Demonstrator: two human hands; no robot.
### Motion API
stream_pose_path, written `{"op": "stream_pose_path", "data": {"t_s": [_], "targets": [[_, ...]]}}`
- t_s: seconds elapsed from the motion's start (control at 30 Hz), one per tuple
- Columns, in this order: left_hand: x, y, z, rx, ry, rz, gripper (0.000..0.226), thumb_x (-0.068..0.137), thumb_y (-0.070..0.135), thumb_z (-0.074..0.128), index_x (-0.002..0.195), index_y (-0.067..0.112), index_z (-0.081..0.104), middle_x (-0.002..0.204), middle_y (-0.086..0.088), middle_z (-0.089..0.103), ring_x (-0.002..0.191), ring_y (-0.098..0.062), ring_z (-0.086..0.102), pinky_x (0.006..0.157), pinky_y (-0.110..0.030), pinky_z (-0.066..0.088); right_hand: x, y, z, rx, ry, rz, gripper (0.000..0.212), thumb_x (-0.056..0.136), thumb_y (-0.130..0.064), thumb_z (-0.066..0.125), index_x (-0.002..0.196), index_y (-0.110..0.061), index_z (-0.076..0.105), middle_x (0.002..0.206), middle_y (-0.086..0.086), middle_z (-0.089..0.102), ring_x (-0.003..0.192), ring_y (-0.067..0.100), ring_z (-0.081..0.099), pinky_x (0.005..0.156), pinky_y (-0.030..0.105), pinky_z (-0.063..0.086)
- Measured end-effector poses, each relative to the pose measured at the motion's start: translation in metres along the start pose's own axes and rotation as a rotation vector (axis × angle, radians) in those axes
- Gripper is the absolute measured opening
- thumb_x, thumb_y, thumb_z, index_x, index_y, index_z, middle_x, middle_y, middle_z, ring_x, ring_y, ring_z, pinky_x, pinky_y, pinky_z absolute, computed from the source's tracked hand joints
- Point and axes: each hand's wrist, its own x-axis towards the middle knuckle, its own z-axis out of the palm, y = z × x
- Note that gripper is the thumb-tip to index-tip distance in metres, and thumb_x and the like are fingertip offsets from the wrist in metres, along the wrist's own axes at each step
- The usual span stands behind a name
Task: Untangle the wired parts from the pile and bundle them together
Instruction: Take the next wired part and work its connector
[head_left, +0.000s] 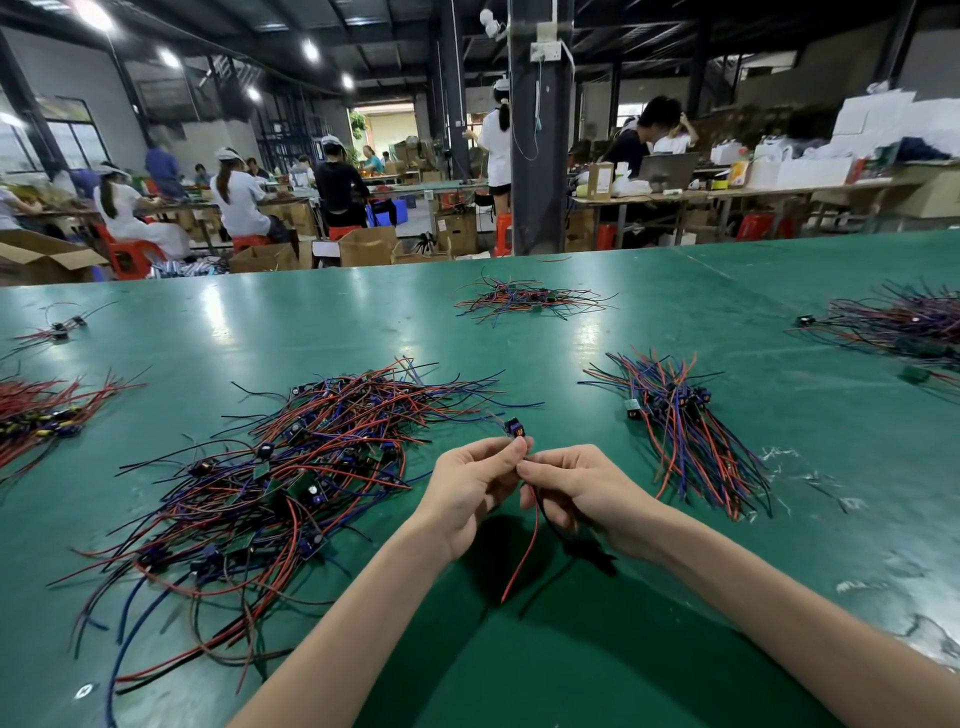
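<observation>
Green table (649, 597), far edge running straight across behind the heaps; benches and seated workers beyond it. Bare mat lies between pile and bundle and in the near strip toward me.

Wire groups on the table, six:
- One pile (291, 467), tangled, left of my hands, its strands reaching toward the near edge.
- One bundle (685, 431), wires roughly aligned, right of my hands, well apart from the pile.
- One far heap (524, 299), centre, near the far edge.
- One right heap (904, 322), running off the frame.
- One red heap (41, 415), cut by the left edge.
- One small cluster (60, 327), far left.

In hand, one part (514, 428): my left hand (467, 488) pinches it just under the plug; my right hand (576, 483) pinches its wires, fingertips touching the left's. Two wires hang below, one red wire (524, 551), one black wire (550, 519).
</observation>
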Motion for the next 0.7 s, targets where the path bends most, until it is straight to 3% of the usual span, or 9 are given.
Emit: {"op": "stream_pose_path", "data": {"t_s": [0.13, 0.23, 0.47, 0.6, 0.7], "targets": [[-0.0006, 0.0, 0.0003, 0.051, 0.012, 0.03, 0.002, 0.08, 0.006, 0.069, 0.082, 0.005, 0.069, 0.077, -0.003, 0.072, 0.058, -0.006, 0.061, 0.059, -0.014, 0.051, 0.0022, 0.0032, -0.0013, 0.041, -0.027, 0.017, 0.025, 0.095, -0.015, 0.052, 0.085, 0.003, 0.067, 0.066, 0.019, 0.057, 0.031, 0.006, 0.036, 0.032, 0.016, 0.025], [-0.0004, -0.0014, 0.0006, 0.107, 0.023, 0.075, 0.003, 0.08, 0.004, 0.07, 0.081, 0.002, 0.067, 0.077, -0.008, 0.07, 0.06, -0.01, 0.061, 0.059, -0.014, 0.051, 0.0029, 0.0047, -0.0016, 0.056, -0.047, 0.021, 0.021, 0.096, -0.011, 0.051, 0.092, 0.0, 0.068, 0.062, 0.006, 0.064, 0.031, 0.004, 0.039, 0.031, 0.015, 0.027], [-0.0007, -0.0022, 0.0002, 0.231, 0.022, 0.213, 0.019, 0.077, 0.008, 0.073, 0.084, -0.008, 0.067, 0.082, -0.021, 0.06, 0.074, -0.025, 0.045, 0.066, -0.028, 0.042, 0.0, 0.0, 0.0009, -0.014, -0.069, -0.015, 0.024, 0.098, -0.007, 0.045, 0.088, -0.005, 0.067, 0.058, 0.005, 0.065, 0.028, 0.004, 0.039, 0.03, 0.015, 0.029], [-0.0006, -0.0029, 0.0002, 0.287, 0.022, 0.259, 0.013, 0.077, 0.009, 0.074, 0.079, -0.003, 0.068, 0.075, -0.018, 0.061, 0.059, -0.018, 0.046, 0.057, -0.021, 0.041, -0.0008, 0.0003, 0.0021, -0.029, -0.074, 0.009, 0.023, 0.099, -0.009, 0.044, 0.092, 0.0, 0.064, 0.055, 0.004, 0.065, 0.026, 0.005, 0.035, 0.029, 0.015, 0.025], [0.0021, -0.0038, -0.0004, 0.325, 0.047, 0.285, 0.009, 0.078, 0.005, 0.073, 0.07, 0.005, 0.068, 0.063, -0.005, 0.064, 0.05, -0.008, 0.05, 0.052, -0.017, 0.041, -0.0008, 0.0017, 0.0032, -0.032, -0.067, 0.019, 0.024, 0.099, -0.012, 0.045, 0.09, 0.002, 0.063, 0.051, 0.004, 0.062, 0.024, 0.005, 0.029, 0.028, 0.014, 0.018]]}}
